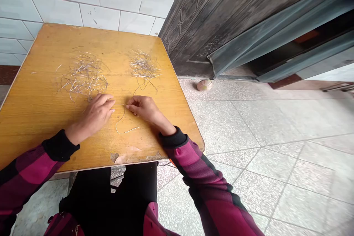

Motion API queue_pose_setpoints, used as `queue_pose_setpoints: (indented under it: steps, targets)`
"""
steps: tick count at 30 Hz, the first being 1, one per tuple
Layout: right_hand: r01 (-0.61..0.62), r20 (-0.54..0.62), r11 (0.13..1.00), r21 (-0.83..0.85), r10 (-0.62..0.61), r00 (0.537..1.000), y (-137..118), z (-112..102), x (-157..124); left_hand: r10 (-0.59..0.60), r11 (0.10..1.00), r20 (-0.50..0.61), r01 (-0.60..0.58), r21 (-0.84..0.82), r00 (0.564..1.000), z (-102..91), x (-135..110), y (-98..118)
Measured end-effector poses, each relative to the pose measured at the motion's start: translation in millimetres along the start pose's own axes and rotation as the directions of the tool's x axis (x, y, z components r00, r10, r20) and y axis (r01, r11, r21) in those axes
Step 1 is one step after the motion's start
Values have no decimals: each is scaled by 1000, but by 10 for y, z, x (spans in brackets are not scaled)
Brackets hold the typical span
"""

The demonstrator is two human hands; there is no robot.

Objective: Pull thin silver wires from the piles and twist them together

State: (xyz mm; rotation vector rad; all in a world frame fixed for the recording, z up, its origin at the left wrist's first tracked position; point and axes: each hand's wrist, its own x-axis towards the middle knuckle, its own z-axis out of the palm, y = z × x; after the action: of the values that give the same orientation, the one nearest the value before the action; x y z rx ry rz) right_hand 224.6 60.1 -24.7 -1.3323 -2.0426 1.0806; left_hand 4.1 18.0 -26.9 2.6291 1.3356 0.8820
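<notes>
My right hand (142,108) pinches one end of a thin wire (120,131) between thumb and forefinger. The rest of this pale strand curves down and lies loosely on the yellow wooden table (155,140). To its left, my left hand (95,114) rests with fingers stretched and slightly apart, holding nothing that I can see. Just beyond its fingertips spreads a large tangled pile of thin wires (87,72). A smaller pile of wires (145,64) lies farther back, beyond my right hand, with a few loose strands trailing toward it.
A white tiled wall (63,9) stands behind the table. To the right are a dark carved wooden door (199,25) and a grey-green curtain (265,40). A worn ball (204,85) lies on the speckled floor (235,118). The table's front edge is chipped.
</notes>
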Motion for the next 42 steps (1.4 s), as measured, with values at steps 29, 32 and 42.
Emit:
queue_pose_setpoints:
  steps: [29,32,42]
  targets:
    - [-353,329,532,770,144,933,-63,-107,-94,-3,993,97,-8,114,995,-66,-175,378]
    - [-432,422,447,783,128,898,-32,-96,-87,24,997,107,-31,68,994,-58,-183,369]
    - [-399,414,413,818,59,908,23,-29,-93,78,997,94,-79,3,993,-50,-179,378]
